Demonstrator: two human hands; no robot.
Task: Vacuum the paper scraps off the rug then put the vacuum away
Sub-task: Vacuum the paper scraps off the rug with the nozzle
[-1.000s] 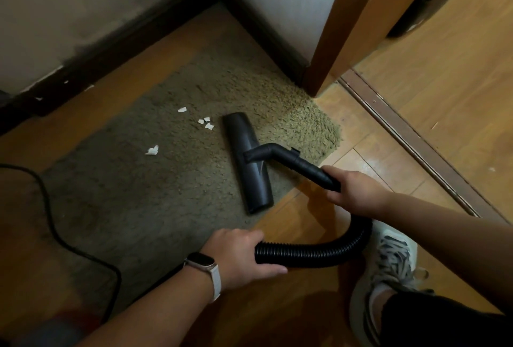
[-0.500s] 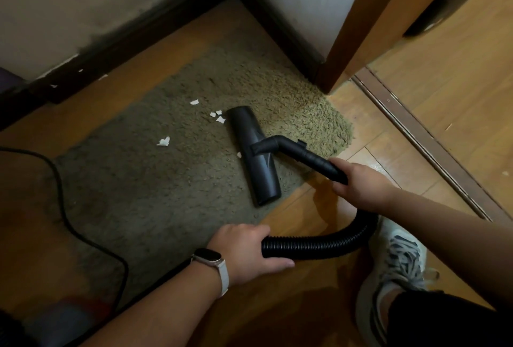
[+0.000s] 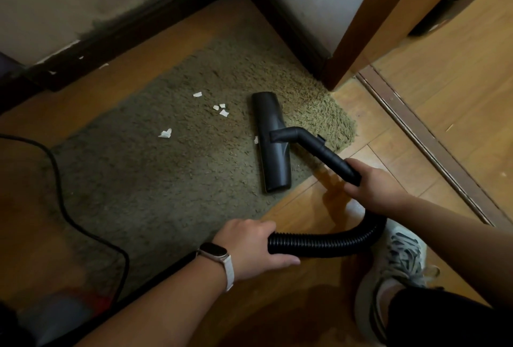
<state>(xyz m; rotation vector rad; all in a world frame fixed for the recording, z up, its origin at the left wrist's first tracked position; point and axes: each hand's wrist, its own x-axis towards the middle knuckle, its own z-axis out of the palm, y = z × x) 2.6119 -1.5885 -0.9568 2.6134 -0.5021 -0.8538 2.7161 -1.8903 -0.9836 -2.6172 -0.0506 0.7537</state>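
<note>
A black vacuum floor head (image 3: 273, 141) lies flat on the olive shaggy rug (image 3: 166, 180), near the rug's right end. My right hand (image 3: 373, 185) grips the black wand just behind the head. My left hand (image 3: 249, 246) grips the ribbed black hose (image 3: 327, 245), which curves round between both hands. Several white paper scraps lie on the rug left of the head: a small cluster (image 3: 221, 110), one further back (image 3: 197, 94), one to the left (image 3: 165, 133), and one touching the head's left side (image 3: 256, 139).
A black power cable (image 3: 72, 219) snakes over the rug's left part. Dark skirting and walls (image 3: 133, 24) close the corner behind. A wooden door frame (image 3: 369, 41) and threshold strip (image 3: 427, 141) stand at right. My sneaker (image 3: 399, 260) rests on the wood floor.
The floor head has slid a little away from the rug's left side, uncovering one scrap beside it. Both hands keep their hold on wand and hose.
</note>
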